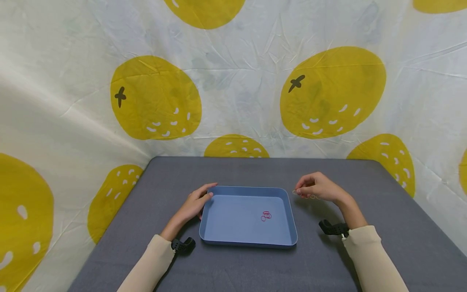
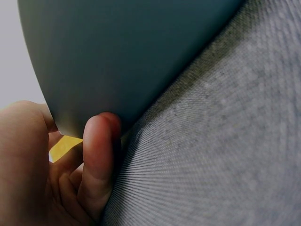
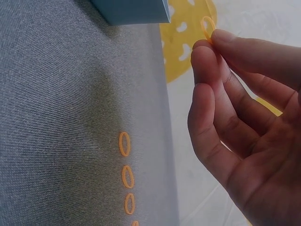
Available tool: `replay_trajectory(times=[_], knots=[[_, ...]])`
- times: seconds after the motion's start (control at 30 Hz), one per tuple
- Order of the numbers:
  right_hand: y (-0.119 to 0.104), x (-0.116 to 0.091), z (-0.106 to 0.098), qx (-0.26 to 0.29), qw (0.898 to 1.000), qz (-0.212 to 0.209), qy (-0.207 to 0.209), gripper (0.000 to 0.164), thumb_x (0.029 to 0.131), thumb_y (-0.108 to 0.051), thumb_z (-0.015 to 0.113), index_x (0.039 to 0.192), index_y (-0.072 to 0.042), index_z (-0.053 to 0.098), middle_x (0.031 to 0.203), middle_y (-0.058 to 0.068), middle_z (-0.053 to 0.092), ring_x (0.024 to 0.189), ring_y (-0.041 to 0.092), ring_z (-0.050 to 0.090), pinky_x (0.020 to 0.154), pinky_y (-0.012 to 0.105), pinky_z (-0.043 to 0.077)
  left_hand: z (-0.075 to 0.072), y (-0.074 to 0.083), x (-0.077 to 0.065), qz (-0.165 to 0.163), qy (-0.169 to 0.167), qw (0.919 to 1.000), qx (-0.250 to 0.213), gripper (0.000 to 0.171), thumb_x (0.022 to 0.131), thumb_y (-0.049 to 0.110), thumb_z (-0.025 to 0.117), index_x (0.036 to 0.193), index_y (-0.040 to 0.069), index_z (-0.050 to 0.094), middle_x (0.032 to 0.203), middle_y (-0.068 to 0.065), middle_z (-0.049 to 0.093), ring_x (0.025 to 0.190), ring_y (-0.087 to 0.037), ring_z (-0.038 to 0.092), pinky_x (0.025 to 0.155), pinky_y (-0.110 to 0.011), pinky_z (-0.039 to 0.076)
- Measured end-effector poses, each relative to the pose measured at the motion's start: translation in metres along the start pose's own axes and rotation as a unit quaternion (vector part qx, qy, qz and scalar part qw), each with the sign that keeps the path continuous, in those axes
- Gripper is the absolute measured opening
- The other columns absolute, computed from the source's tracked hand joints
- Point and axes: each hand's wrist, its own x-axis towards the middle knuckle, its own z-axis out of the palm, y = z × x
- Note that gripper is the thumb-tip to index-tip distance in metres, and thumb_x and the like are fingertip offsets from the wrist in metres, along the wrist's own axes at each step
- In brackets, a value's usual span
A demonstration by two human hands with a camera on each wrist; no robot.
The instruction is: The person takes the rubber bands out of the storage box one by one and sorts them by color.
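A shallow blue tray lies on the table, with several small red rubber bands inside, right of its middle. At the tray's left side, my left hand grips the rim near the far corner; the left wrist view shows its fingers against the outer wall. Beyond the tray's right side, my right hand is raised above the table. Between its thumb and fingertips it pinches a yellow rubber band. Below that hand, more yellow rubber bands lie in a row on the cloth, partly hidden in the head view.
A grey cloth covers the table. Behind it and along the left hangs a white curtain printed with large yellow fruit. Black straps are on both wrists.
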Motion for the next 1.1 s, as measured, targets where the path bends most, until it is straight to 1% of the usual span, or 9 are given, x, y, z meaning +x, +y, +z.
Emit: replay_trajectory(times=[0.1,0.23,0.4,0.5,0.6,0.8,0.97,1.03,1.1], knots=[[-0.002,-0.001,-0.001,0.002,1.0,-0.004,0.001,0.016,0.095,-0.012,0.074,0.101,0.003,0.076,0.091,0.024,0.073,0.072,0.018,0.067,0.064,0.03,0.058,0.0,0.0,0.0,-0.002,0.0,1.0,-0.001,0.043,0.109,0.033,0.054,0.152,0.035,0.052,0.105,-0.015,0.067,0.041,-0.018,0.053,0.041,-0.04,0.054],[-0.003,-0.003,-0.002,0.007,1.0,-0.008,0.0,0.017,0.095,-0.011,0.073,0.102,0.004,0.075,0.091,0.023,0.073,0.073,0.019,0.068,0.064,0.03,0.059,0.0,0.001,0.0,0.0,-0.001,1.0,0.001,0.043,0.109,0.033,0.053,0.152,0.035,0.052,0.103,-0.015,0.066,0.04,-0.019,0.053,0.041,-0.04,0.054],[-0.001,-0.003,-0.006,0.005,1.0,-0.006,0.005,0.018,0.096,-0.013,0.074,0.103,0.004,0.075,0.092,0.026,0.073,0.074,0.026,0.07,0.064,0.033,0.059,-0.001,0.002,-0.001,0.002,-0.003,1.0,0.0,0.044,0.109,0.032,0.053,0.153,0.034,0.051,0.102,-0.015,0.066,0.04,-0.019,0.052,0.041,-0.04,0.054],[0.001,-0.004,-0.008,0.006,1.0,-0.006,0.009,0.018,0.096,-0.013,0.073,0.103,0.004,0.074,0.096,0.029,0.073,0.078,0.032,0.072,0.068,0.037,0.062,-0.001,0.002,-0.001,0.001,-0.003,1.0,-0.001,0.043,0.109,0.032,0.053,0.152,0.035,0.051,0.104,-0.015,0.067,0.04,-0.019,0.051,0.041,-0.04,0.054],[0.004,-0.005,-0.012,0.009,1.0,-0.009,0.011,0.018,0.097,-0.012,0.072,0.104,0.004,0.074,0.1,0.032,0.072,0.081,0.035,0.073,0.072,0.04,0.063,-0.001,0.002,-0.001,0.001,-0.003,1.0,0.0,0.043,0.109,0.032,0.053,0.152,0.036,0.051,0.103,-0.016,0.067,0.04,-0.019,0.052,0.041,-0.04,0.054],[0.008,-0.011,-0.02,0.002,1.0,-0.016,0.026,0.019,0.097,-0.012,0.072,0.105,0.004,0.075,0.103,0.032,0.073,0.08,0.031,0.074,0.075,0.04,0.064,-0.001,0.002,-0.001,0.001,-0.001,1.0,-0.001,0.043,0.109,0.033,0.053,0.152,0.035,0.052,0.1,-0.015,0.066,0.04,-0.019,0.052,0.041,-0.041,0.054],[0.01,-0.017,-0.026,-0.004,0.999,-0.013,0.037,0.019,0.097,-0.014,0.072,0.105,0.004,0.076,0.098,0.023,0.076,0.079,0.027,0.073,0.074,0.037,0.063,-0.001,0.001,0.0,0.0,-0.001,1.0,-0.002,0.042,0.109,0.034,0.053,0.151,0.037,0.052,0.095,-0.015,0.064,0.04,-0.02,0.052,0.041,-0.041,0.054],[0.012,-0.02,-0.028,-0.008,0.999,-0.011,0.041,0.019,0.098,-0.014,0.071,0.105,0.004,0.075,0.096,0.019,0.076,0.079,0.025,0.072,0.073,0.036,0.062,0.0,0.001,-0.001,-0.001,0.0,1.0,-0.002,0.042,0.109,0.034,0.054,0.151,0.038,0.053,0.096,-0.015,0.065,0.04,-0.019,0.052,0.041,-0.041,0.054],[0.015,-0.023,-0.03,-0.012,0.999,-0.007,0.047,0.019,0.098,-0.013,0.071,0.105,0.004,0.075,0.095,0.018,0.076,0.079,0.023,0.071,0.073,0.035,0.062,0.0,0.001,-0.001,-0.002,0.001,1.0,-0.001,0.042,0.109,0.034,0.054,0.15,0.038,0.053,0.098,-0.015,0.066,0.04,-0.019,0.053,0.041,-0.04,0.054]])
